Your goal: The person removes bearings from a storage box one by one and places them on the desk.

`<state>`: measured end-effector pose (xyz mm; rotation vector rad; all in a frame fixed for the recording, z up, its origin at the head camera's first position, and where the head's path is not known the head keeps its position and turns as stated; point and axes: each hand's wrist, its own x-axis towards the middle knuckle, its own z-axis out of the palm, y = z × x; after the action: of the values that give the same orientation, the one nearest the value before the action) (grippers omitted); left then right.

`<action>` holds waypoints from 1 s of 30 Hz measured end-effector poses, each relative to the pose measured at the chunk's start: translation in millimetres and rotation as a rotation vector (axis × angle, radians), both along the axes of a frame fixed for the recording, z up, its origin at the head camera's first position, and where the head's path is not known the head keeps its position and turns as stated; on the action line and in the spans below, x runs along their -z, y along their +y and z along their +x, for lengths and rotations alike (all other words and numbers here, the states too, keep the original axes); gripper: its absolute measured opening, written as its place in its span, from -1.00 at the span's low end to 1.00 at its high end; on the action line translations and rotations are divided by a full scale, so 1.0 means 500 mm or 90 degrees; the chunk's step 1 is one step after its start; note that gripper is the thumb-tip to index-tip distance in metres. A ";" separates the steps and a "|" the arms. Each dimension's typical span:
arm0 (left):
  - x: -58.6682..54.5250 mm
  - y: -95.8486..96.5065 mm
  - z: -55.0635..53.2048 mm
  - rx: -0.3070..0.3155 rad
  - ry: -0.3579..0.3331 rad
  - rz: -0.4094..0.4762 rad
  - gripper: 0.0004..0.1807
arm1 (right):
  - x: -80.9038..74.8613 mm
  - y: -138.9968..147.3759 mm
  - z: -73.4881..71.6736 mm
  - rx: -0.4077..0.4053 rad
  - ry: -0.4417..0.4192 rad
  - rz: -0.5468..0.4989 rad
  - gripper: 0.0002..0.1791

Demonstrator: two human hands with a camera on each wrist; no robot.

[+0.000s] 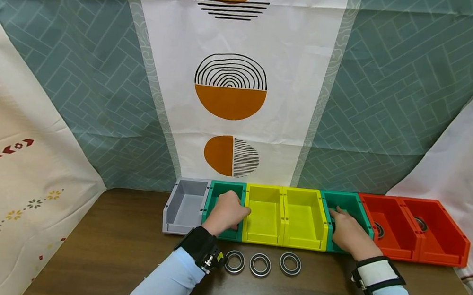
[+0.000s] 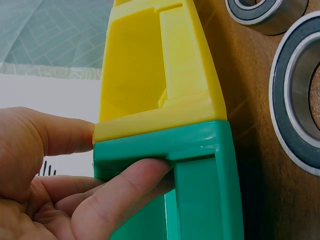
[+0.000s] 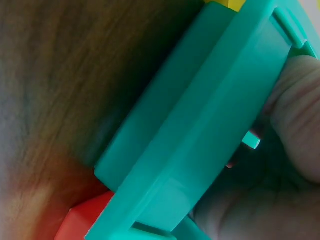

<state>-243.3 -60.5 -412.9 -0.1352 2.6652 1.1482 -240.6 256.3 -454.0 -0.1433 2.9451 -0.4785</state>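
My left hand (image 1: 228, 212) is at the left green bin (image 1: 234, 235). In the left wrist view its thumb lies inside, against the wall beside the yellow bin (image 2: 135, 65), and a finger reaches that wall's top edge; it appears to pinch the wall. The other fingers are curled, and no bearing shows in them. Down inside the right green bin (image 1: 357, 203) is my right hand (image 1: 350, 232), fingers pointing in. In the right wrist view the bin's front wall (image 3: 200, 130) hides the fingertips, so what they touch cannot be seen.
Three ring bearings, a left one (image 1: 234, 262), a middle one (image 1: 260, 265) and a right one (image 1: 290, 264), lie before the bins. A grey bin (image 1: 186, 229) ends the row at left. Two red bins (image 1: 444, 258) at right each show a bearing. A printed cloth (image 1: 235, 157) hangs behind.
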 end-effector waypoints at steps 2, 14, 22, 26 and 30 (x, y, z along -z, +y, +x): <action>0.001 0.000 0.001 -0.001 0.001 -0.001 -0.75 | 0.001 -0.001 0.000 -0.005 0.003 0.006 -0.29; 0.003 0.000 -0.002 -0.002 -0.001 -0.002 -0.74 | 0.004 -0.002 -0.001 -0.005 0.043 0.016 -0.37; 0.008 -0.001 -0.003 -0.001 0.007 0.003 -0.73 | -0.004 -0.005 0.008 0.012 0.054 0.025 -0.44; 0.008 -0.002 -0.001 0.003 0.012 0.004 -0.72 | -0.004 -0.007 0.010 0.020 0.056 0.023 -0.52; 0.007 -0.001 0.001 0.006 0.015 0.001 -0.70 | -0.005 -0.008 0.012 0.028 0.055 0.015 -0.65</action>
<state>-242.7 -61.2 -416.2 -0.1090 2.6828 1.1560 -234.7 252.5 -451.3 -0.0993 3.0436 -0.4549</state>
